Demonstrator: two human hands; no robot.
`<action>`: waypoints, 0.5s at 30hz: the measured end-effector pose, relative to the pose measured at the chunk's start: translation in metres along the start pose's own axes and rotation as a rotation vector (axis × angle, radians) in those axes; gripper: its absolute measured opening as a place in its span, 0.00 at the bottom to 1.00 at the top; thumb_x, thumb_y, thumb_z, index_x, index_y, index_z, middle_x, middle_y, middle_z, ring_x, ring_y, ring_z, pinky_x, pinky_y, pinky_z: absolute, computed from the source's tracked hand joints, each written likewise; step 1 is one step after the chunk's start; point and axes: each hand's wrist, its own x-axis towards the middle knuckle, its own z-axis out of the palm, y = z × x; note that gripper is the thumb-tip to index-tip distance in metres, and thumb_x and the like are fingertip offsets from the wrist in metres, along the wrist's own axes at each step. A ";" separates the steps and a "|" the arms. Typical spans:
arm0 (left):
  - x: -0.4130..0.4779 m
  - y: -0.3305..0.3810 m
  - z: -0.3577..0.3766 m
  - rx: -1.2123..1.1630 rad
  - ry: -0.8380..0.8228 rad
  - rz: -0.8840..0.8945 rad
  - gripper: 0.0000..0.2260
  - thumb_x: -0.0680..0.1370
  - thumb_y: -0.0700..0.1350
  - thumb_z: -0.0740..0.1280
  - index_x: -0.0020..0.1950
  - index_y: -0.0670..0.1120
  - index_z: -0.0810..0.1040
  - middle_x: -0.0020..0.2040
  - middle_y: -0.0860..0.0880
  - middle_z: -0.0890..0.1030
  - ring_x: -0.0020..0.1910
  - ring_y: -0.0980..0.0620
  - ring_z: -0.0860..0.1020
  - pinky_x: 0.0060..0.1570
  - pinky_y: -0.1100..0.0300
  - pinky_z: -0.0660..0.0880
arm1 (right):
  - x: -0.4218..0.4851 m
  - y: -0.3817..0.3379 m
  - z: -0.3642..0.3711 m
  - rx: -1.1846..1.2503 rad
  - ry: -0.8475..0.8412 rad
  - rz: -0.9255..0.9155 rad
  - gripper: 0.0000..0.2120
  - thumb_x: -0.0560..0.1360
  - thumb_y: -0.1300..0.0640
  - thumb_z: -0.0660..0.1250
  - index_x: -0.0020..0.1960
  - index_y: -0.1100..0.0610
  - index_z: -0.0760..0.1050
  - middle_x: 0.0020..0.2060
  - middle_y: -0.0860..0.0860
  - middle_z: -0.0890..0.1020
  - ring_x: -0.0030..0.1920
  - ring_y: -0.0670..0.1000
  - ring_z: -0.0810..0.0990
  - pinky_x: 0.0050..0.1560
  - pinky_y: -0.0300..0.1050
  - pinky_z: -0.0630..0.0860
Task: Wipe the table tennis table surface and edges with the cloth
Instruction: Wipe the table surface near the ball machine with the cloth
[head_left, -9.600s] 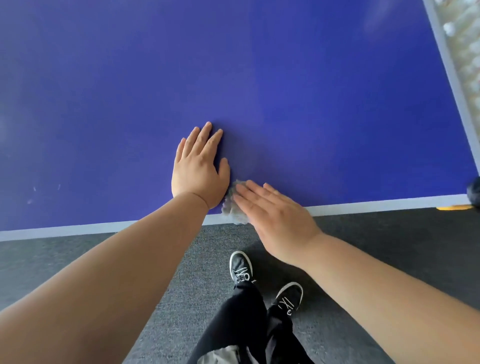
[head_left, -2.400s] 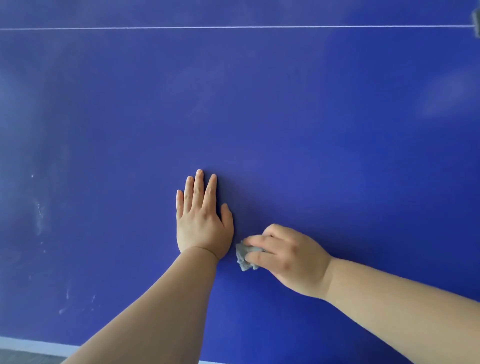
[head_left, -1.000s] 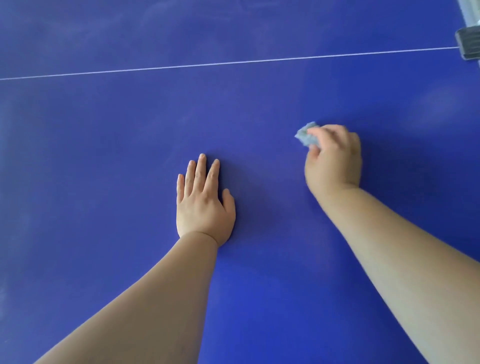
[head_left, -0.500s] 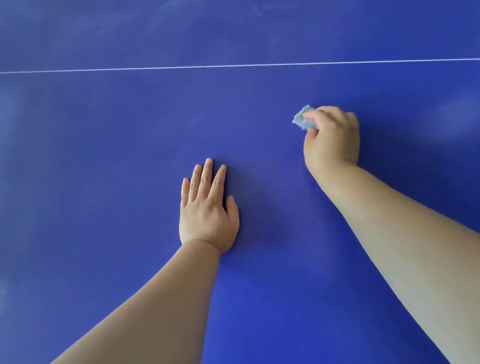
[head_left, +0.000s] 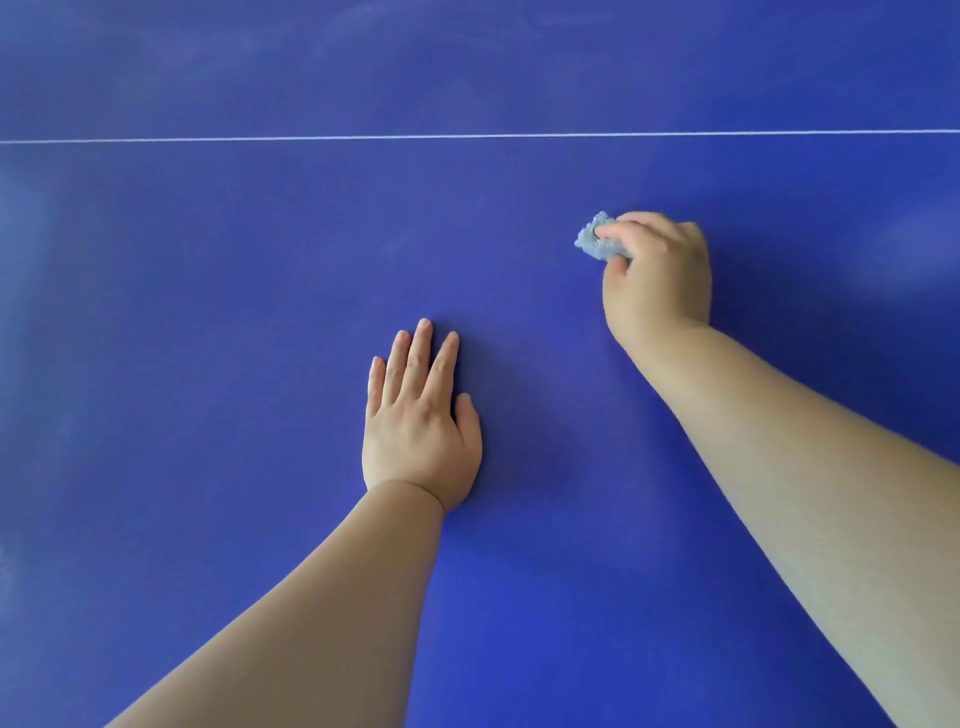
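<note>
right hand (head_left: 655, 275) gripped a small crumpled grey-blue cloth (head_left: 597, 243) in curled fingers, cloth pressed on the desk; cloth lay short of the thin white line (head_left: 467, 136) | left hand (head_left: 418, 421) lay flat, fingers straight, palm down on the dark blue table tennis desk (head_left: 208, 312), nearer the person, well apart from the cloth

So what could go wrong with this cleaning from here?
The cloth is bunched into a small wad in the right hand. Each stroke probably covers little, so pale hazy patches on the table might get missed. The left hand lies flat on the surface, so it may leave prints there or keep that spot from being wiped.
</note>
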 end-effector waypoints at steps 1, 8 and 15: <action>0.000 0.000 0.000 0.001 0.002 0.001 0.29 0.81 0.51 0.53 0.84 0.53 0.59 0.85 0.52 0.55 0.84 0.49 0.49 0.82 0.50 0.44 | -0.001 -0.010 0.004 0.009 -0.017 -0.016 0.22 0.78 0.69 0.59 0.61 0.52 0.84 0.61 0.48 0.83 0.54 0.61 0.76 0.57 0.51 0.74; 0.002 -0.001 0.000 -0.006 0.008 0.005 0.29 0.81 0.51 0.52 0.84 0.52 0.60 0.85 0.51 0.55 0.84 0.48 0.50 0.83 0.50 0.44 | -0.124 -0.030 -0.004 0.213 -0.370 -0.722 0.18 0.79 0.67 0.58 0.53 0.54 0.85 0.51 0.47 0.84 0.41 0.55 0.71 0.47 0.48 0.75; 0.002 -0.001 0.000 -0.006 0.002 0.010 0.29 0.81 0.51 0.51 0.84 0.52 0.59 0.85 0.51 0.54 0.84 0.48 0.49 0.83 0.49 0.43 | 0.003 -0.014 0.011 0.067 -0.065 -0.138 0.21 0.75 0.72 0.60 0.57 0.55 0.85 0.56 0.51 0.86 0.51 0.63 0.78 0.55 0.55 0.75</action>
